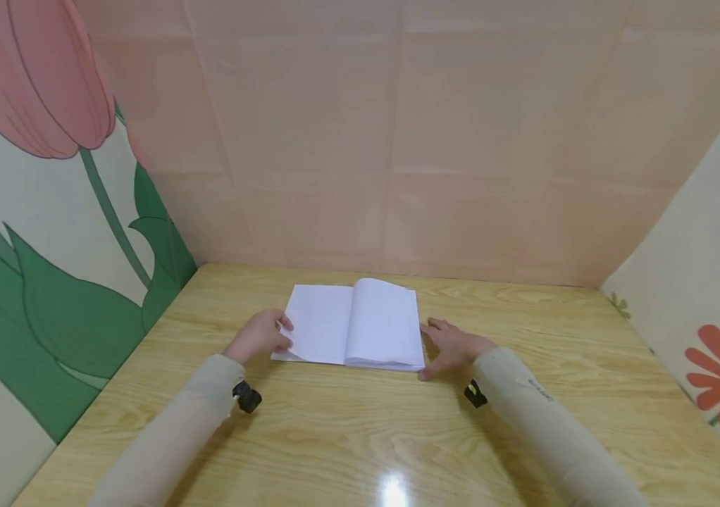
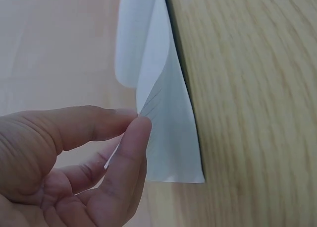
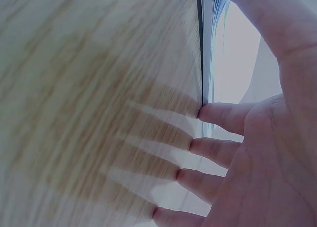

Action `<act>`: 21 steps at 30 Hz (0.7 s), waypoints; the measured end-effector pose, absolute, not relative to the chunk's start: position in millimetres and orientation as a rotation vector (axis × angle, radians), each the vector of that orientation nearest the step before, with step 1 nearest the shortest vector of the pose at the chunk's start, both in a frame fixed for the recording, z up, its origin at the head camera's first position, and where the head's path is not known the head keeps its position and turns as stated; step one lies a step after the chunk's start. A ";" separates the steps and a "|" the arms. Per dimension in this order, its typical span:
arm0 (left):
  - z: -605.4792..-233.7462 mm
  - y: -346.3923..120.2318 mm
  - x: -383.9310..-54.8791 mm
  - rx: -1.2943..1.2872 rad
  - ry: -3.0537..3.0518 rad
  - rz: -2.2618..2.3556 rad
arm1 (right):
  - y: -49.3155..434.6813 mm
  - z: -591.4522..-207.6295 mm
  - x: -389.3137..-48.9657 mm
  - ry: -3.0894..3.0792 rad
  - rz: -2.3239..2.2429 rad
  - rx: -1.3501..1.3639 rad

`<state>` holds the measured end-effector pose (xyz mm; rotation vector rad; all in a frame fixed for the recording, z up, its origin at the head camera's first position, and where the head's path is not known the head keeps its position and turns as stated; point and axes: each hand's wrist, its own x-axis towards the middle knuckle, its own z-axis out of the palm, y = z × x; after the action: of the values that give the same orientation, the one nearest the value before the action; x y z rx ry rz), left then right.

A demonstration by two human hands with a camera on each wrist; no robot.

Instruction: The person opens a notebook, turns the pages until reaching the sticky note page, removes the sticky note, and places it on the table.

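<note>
An open notebook with white lined pages lies on the wooden table, its right-hand stack thicker and bulging near the spine. At its left edge my left hand pinches a page between thumb and finger, and the page's edge curls up off the sheet beneath. My right hand is at the notebook's right edge, fingers spread. In the right wrist view its fingertips rest on the table beside the dark cover edge, with the thumb by the page stack.
The wooden table extends around the notebook. A pinkish sheet hangs behind it. Flower-printed panels stand left and right. Small black devices are strapped to both wrists.
</note>
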<state>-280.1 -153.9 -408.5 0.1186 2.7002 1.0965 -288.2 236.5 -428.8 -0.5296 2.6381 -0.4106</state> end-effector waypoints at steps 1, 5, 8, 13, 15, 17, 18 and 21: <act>-409.8 -154.4 -279.8 0.122 2.703 1.083 | 236.5 -428.8 -288.1 2.639 -0.409 -0.528; -417.2 -156.4 -280.4 0.095 2.659 1.093 | 236.6 -428.8 -288.2 2.642 -0.407 -0.530; -423.7 -157.9 -282.6 0.050 2.621 1.129 | 236.3 -428.6 -288.4 2.644 -0.404 -0.536; -431.1 -159.7 -284.5 0.067 2.639 1.126 | 236.6 -428.9 -288.1 2.642 -0.389 -0.526; -432.7 -160.0 -284.2 0.085 2.654 1.105 | 236.9 -428.8 -287.6 2.635 -0.395 -0.529; -433.6 -160.1 -283.6 0.092 2.664 1.085 | 237.4 -428.5 -287.1 2.628 -0.408 -0.536; -434.0 -160.3 -283.2 0.098 2.671 1.072 | 237.7 -428.3 -286.8 2.625 -0.415 -0.535; -435.1 -160.4 -283.3 0.100 2.674 1.059 | 237.9 -427.2 -286.2 2.621 -0.437 -0.548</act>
<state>-283.3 -160.4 -435.1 0.0997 2.6739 1.0590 -286.2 237.9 -427.2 -0.5479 2.6214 -0.4366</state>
